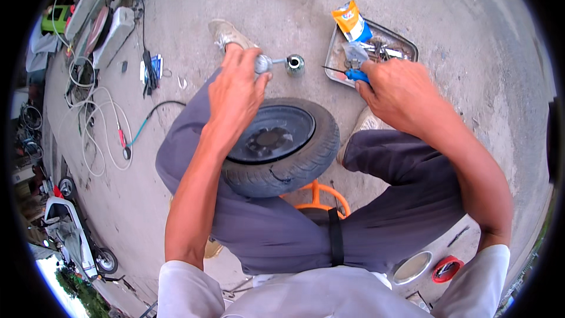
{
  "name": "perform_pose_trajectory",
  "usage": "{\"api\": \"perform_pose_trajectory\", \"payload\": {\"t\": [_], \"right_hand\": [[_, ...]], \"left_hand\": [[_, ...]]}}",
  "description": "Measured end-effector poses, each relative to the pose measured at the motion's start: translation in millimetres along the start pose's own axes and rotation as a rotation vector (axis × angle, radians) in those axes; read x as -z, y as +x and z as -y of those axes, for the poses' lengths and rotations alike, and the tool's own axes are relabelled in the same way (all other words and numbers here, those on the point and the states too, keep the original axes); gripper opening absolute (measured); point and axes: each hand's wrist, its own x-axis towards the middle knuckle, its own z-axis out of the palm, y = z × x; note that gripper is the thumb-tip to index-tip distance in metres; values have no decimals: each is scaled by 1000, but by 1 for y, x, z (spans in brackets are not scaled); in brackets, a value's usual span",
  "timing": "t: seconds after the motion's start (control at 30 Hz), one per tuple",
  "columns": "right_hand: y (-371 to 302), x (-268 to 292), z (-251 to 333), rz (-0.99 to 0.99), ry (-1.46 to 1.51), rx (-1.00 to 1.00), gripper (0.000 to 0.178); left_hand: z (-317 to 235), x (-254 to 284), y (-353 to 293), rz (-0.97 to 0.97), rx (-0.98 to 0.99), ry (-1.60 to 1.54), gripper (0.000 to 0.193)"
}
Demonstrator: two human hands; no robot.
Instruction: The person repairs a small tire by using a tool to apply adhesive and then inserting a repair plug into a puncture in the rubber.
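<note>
My left hand (pixel 232 85) is closed round a greyish round cap (pixel 263 63) with a thin stem. The stem reaches toward the mouth of a small open jar (pixel 295 66) on the ground; I cannot tell whether its tip is inside. My right hand (pixel 403 88) grips a blue-handled tool (pixel 356 75) with a thin dark shaft pointing left, near the tray's edge. Between my legs a wheel with a worn tyre (pixel 265 179) and black rim (pixel 282 132) leans tilted. A short dark strand (pixel 281 175) lies against its tread.
A metal tray (pixel 336 53) holds small tools and an orange-and-blue pouch (pixel 352 20). Under me is an orange-framed stool (pixel 316 194). A hose (pixel 158 106) and gauge lie left, with a scooter (pixel 73 232) farther left. A red ring-shaped item (pixel 447 269) sits lower right.
</note>
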Motion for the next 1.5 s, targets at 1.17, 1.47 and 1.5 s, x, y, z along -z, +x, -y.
{"api": "perform_pose_trajectory", "payload": {"t": [1.17,1.47,1.5], "right_hand": [[-2,27,-46,42,275,-177,26],[0,23,-52,31,227,-210,29],[0,24,-51,42,227,-218,29]], "left_hand": [[65,-208,17,431,-523,313,25],[66,-203,50,555,-324,342,24],[64,-202,53,554,-327,341,24]]}}
